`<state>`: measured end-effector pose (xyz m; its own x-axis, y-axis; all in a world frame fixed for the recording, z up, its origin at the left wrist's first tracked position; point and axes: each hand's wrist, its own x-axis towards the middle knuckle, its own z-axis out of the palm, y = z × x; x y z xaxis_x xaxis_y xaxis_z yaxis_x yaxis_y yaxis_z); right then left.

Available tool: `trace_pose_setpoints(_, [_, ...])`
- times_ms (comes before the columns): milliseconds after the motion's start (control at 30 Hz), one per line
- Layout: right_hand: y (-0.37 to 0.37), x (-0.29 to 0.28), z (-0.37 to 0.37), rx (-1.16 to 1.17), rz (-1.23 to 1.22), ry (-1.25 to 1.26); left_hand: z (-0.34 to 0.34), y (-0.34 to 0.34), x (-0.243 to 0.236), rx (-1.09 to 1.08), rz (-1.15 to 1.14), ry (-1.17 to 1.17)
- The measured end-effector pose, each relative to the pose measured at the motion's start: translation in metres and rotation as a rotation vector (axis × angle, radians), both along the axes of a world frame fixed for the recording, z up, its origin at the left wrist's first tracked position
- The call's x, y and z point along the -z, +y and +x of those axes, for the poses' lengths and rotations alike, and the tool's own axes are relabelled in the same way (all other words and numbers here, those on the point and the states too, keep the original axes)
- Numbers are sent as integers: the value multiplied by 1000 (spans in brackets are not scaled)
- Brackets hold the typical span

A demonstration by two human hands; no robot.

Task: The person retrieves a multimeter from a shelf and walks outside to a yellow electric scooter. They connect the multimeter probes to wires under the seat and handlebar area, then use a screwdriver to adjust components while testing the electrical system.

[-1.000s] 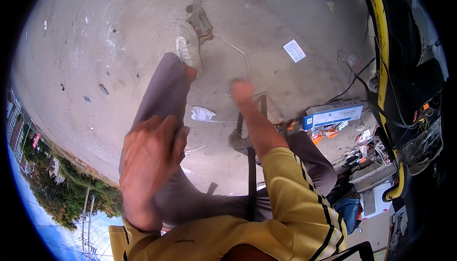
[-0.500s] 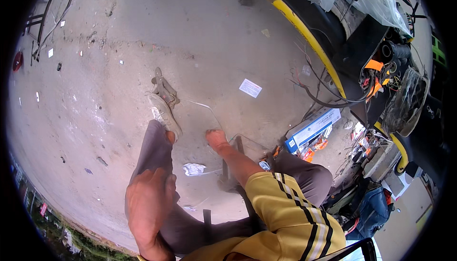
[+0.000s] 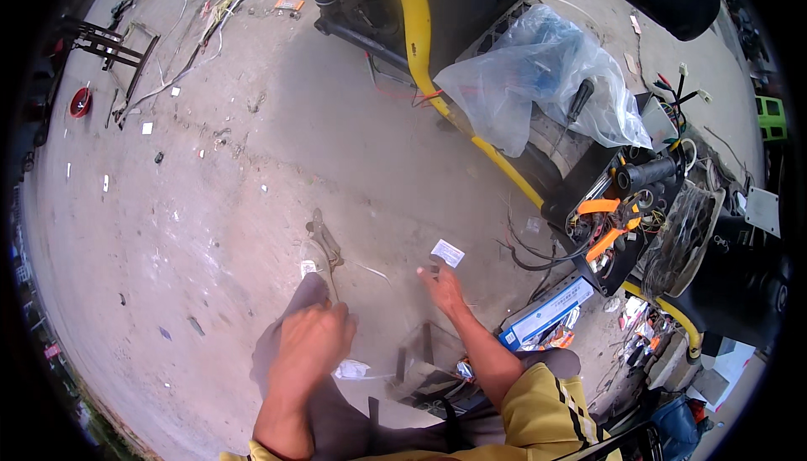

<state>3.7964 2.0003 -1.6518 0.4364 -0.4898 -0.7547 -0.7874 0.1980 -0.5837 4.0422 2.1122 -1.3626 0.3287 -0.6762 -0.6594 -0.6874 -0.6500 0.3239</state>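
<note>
My left hand (image 3: 316,337) hangs curled over my bent left knee, back of the hand up; whatever its fingers may hold is hidden. In front of it lies a worn grey-brown shoe-like piece (image 3: 324,241), close to my own shoe (image 3: 313,261). My right hand (image 3: 442,286) is held out low over the ground, fingers bent together around a small dark piece (image 3: 436,261) too small to name. Just beyond those fingertips lies a white printed card (image 3: 448,252). Between my knees stands a dark box-like frame (image 3: 429,356), beside a crumpled white scrap (image 3: 350,369).
To the right is a yellow-framed vehicle (image 3: 513,171) with a clear plastic bag (image 3: 538,74) and a screwdriver (image 3: 578,101) on it. Orange-handled pliers (image 3: 612,234) lie among wires in its black tray. A blue-and-white carton (image 3: 546,314) lies beside my right knee.
My view has tilted up, bringing more of the vehicle in. My right hand has moved forward and right, towards the card, and a dark piece shows at its fingertips. My left hand stays by the knee.
</note>
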Motion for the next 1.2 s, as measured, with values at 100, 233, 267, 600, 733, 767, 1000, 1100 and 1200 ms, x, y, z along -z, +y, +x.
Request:
trace_pose_setpoints(100, [57,-59,-57,-561,148,402,11,-6,4,-13,24,-28])
trace_pose_setpoints(233, [140,-45,-129,-330,469,302,26,-26,16,19,-22,-68])
trace_pose_setpoints(267, [149,-44,-133,-122,527,242,31,-33,21,29,-17,-71])
trace_pose_setpoints(600, [166,-77,-34,-523,349,223,73,-99,38,162,-52,-144])
trace_pose_setpoints(733, [229,-16,-17,-485,301,172,75,-118,42,253,-72,-171])
trace_pose_setpoints(767, [241,10,-25,-447,296,62,76,-119,46,252,-100,-160])
trace_pose_setpoints(1000, [206,30,-21,-478,126,108,59,-161,43,361,-305,-134])
trace_pose_setpoints(1100, [190,30,-42,-511,92,149,64,-135,53,320,-346,-121])
trace_pose_setpoints(1200, [186,28,-62,-478,48,168,40,-122,43,263,-282,115])
